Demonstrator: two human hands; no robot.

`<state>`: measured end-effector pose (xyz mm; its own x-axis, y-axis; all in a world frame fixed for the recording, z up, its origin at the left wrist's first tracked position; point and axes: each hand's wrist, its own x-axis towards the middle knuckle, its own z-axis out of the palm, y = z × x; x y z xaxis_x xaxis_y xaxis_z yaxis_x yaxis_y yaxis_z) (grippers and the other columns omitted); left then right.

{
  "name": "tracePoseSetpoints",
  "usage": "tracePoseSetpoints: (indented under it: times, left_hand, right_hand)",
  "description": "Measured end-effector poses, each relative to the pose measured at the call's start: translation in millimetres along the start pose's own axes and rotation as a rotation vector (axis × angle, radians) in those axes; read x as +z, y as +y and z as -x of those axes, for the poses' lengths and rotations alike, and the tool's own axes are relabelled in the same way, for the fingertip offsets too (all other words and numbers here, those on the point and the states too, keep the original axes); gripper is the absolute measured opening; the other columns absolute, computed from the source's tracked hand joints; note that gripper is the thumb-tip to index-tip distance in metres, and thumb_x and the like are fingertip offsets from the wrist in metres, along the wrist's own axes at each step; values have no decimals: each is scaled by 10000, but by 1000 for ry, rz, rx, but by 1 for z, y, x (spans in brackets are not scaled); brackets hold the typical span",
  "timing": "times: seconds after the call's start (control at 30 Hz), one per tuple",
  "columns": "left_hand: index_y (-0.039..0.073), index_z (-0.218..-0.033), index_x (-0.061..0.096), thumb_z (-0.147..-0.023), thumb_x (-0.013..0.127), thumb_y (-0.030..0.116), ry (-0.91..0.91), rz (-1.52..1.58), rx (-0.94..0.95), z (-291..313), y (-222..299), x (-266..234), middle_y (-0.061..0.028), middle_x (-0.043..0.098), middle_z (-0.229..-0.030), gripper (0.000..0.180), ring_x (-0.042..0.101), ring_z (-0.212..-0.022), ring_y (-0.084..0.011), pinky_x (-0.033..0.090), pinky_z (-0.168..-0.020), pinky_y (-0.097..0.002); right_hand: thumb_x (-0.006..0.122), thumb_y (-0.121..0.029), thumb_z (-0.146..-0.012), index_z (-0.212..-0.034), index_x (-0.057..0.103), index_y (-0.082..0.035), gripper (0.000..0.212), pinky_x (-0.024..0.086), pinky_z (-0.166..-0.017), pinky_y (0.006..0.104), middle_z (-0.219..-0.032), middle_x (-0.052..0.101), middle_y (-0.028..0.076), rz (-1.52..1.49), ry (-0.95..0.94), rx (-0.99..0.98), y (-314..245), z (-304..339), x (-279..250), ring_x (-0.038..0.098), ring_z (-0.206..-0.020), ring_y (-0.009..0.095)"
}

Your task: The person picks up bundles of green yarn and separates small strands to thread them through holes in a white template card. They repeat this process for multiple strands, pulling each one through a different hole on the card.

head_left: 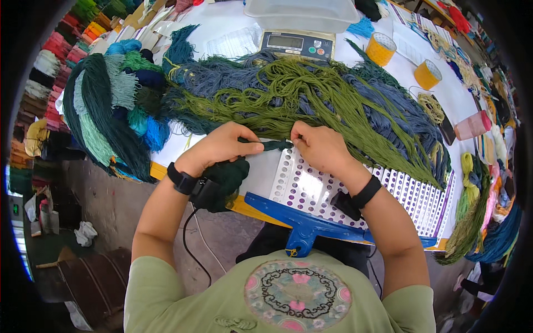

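My left hand [225, 145] is closed, thumb and fingers pinching a dark green skein of yarn [276, 145]. The bulk of that yarn hangs in a bunch below the left wrist, over the table edge. My right hand [321, 147] is also closed, its fingertips pinched on the yarn's far end at the upper left corner of a white punched card [302, 180]. The card has rows of round holes, many showing purple. Whether the yarn passes through a hole is hidden by my fingers. A blue bar [316, 223] lies along the card's near edge.
Loose olive green yarn [311, 94] and grey-blue yarn [222, 77] heap up just beyond my hands. Behind them stand a digital scale [297, 43] with a clear plastic tub [302, 14], and two tape rolls [381, 49]. Green and blue skeins [91, 105] hang at the left edge.
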<state>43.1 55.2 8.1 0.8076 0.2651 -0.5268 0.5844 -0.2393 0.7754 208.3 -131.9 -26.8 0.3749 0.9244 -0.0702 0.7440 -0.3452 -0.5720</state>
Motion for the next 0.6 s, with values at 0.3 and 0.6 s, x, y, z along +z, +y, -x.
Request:
tracePoseSetpoints:
  times: [0.3, 0.6]
  left_hand:
    - [55, -934, 736, -766, 736, 178, 448, -639, 230, -12, -15, 4, -149, 667, -704, 208, 617, -636, -241, 493, -643, -359]
    - [74, -1421, 441, -989, 443, 523, 60, 1088, 711, 85, 18, 3, -152, 502, -1416, 624, 487, -1286, -373, 491, -974, -518]
  right_hand:
    - [540, -206, -888, -1002, 587, -169, 129, 484, -669, 478, -794, 682, 103, 73, -30, 49, -5, -2, -1, 649, -770, 352]
    - [607, -243, -891, -971, 621, -146, 127, 505, -644, 416, -759, 670, 94, -42, 22, 47, -17, 13, 2, 663, -732, 284]
